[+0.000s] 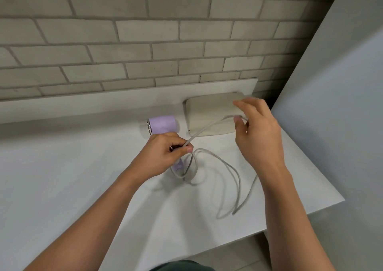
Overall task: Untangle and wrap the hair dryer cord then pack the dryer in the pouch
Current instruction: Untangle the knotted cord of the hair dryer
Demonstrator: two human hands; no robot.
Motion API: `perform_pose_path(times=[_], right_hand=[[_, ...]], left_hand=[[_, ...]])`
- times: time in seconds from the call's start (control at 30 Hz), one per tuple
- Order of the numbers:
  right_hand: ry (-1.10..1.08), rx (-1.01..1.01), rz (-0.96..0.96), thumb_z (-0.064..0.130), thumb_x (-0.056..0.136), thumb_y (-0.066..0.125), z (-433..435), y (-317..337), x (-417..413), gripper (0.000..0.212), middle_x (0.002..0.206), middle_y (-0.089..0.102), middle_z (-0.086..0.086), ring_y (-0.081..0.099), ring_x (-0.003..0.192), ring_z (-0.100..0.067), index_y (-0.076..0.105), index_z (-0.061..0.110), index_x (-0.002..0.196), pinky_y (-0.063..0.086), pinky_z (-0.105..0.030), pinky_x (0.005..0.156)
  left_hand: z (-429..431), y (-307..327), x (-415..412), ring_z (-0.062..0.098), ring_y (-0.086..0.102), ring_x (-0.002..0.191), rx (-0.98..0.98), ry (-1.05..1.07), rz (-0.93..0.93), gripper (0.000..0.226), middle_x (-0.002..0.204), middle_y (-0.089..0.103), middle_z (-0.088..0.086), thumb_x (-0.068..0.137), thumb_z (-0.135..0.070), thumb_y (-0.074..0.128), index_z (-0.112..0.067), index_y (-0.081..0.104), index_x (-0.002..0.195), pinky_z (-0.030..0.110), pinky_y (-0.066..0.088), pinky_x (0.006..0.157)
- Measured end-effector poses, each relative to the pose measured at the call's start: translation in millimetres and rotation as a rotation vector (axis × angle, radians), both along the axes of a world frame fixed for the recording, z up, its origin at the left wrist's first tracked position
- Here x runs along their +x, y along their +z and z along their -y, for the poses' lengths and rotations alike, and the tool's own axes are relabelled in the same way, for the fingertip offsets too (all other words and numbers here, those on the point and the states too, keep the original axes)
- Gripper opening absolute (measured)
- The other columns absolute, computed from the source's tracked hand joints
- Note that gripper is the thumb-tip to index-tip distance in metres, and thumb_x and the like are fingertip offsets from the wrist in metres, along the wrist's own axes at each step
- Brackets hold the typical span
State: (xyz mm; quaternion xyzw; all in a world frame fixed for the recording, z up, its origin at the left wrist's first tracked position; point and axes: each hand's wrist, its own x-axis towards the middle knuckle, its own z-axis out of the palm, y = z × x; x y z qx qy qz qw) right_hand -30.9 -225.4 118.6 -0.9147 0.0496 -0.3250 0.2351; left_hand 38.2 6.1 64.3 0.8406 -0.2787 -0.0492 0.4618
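A lilac hair dryer (162, 124) lies on the white counter (62, 177), its barrel pointing left and its handle running down under my left hand (165, 152). That hand grips the handle and pinches the grey cord (228, 167) against it. From there the cord runs taut up and right to my right hand (259, 129), which pinches it between thumb and fingers. Slack cord loops over the counter below both hands and hangs off the right edge. A beige pouch (207, 113) lies flat behind the dryer, partly hidden by my right hand.
A grey brick wall (145, 32) rises behind the counter's low backsplash. A plain grey wall (342, 84) closes the right side. The counter ends at a slanted right edge (323, 204) with floor below.
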Motion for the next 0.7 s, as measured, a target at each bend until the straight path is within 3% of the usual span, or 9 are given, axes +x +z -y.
perform_pose_path(times=[0.1,0.17,0.23,0.3,0.4,0.57,0.7], right_hand=[[0.242,-0.153,-0.049,0.003,0.094,0.062,-12,-4,-2,0.052,0.141,0.055,0.003,0.063,0.107,-0.024,0.058,0.022,0.142,0.058,-0.045,0.081],[0.346,-0.260,-0.107,0.007,0.093,0.066,-22,-14,2,0.044,0.129,0.063,0.003,0.061,0.104,-0.028,0.065,0.021,0.135,0.059,-0.049,0.076],[0.377,-0.305,-0.147,0.015,0.096,0.066,-29,-24,7,0.031,0.116,0.067,0.003,0.060,0.095,-0.027,0.072,0.022,0.126,0.058,-0.050,0.068],[0.373,-0.285,-0.162,0.026,0.100,0.063,-33,-30,8,0.024,0.109,0.066,0.005,0.061,0.095,-0.025,0.074,0.027,0.121,0.057,-0.047,0.063],[0.284,-0.311,-0.158,0.036,0.103,0.060,-34,-28,6,0.017,0.104,0.066,0.011,0.064,0.095,-0.020,0.075,0.034,0.113,0.053,-0.036,0.060],[0.144,-0.153,0.002,0.040,0.103,0.055,-21,-21,6,0.023,0.101,0.068,0.009,0.068,0.091,-0.020,0.074,0.030,0.111,0.057,-0.041,0.063],[0.140,-0.120,0.012,0.041,0.105,0.054,-16,-21,7,0.025,0.104,0.069,0.011,0.067,0.092,-0.017,0.074,0.029,0.113,0.057,-0.040,0.065]], left_hand=[[4,1,-2,0.011,0.058,0.068,0.003,-0.012,0.011,0.010,0.079,0.067,-0.001,0.095,-0.025,0.073,-0.024,0.083,0.092,0.019,0.043,0.063],[8,5,-3,0.008,0.054,0.064,0.005,-0.014,0.032,0.010,0.073,0.063,-0.002,0.094,-0.025,0.074,-0.025,0.082,0.088,0.015,0.037,0.060],[10,9,-3,0.007,0.051,0.062,-0.006,-0.020,0.057,0.021,0.070,0.060,-0.002,0.094,-0.027,0.073,-0.039,0.076,0.078,0.015,0.036,0.059],[10,10,-3,0.008,0.051,0.062,-0.013,-0.024,0.080,0.024,0.071,0.059,-0.001,0.094,-0.027,0.074,-0.043,0.074,0.076,0.015,0.036,0.059],[7,9,-3,0.007,0.055,0.067,0.008,-0.038,0.051,0.006,0.077,0.064,-0.002,0.090,-0.027,0.078,-0.032,0.081,0.093,0.014,0.040,0.063],[0,4,2,0.006,0.058,0.075,-0.003,-0.045,-0.062,0.024,0.095,0.069,-0.003,0.083,-0.030,0.085,-0.028,0.080,0.106,0.017,0.045,0.072],[-1,7,4,0.005,0.056,0.073,-0.040,-0.072,-0.089,0.034,0.093,0.065,-0.006,0.076,-0.032,0.089,-0.027,0.080,0.109,0.015,0.044,0.072]])
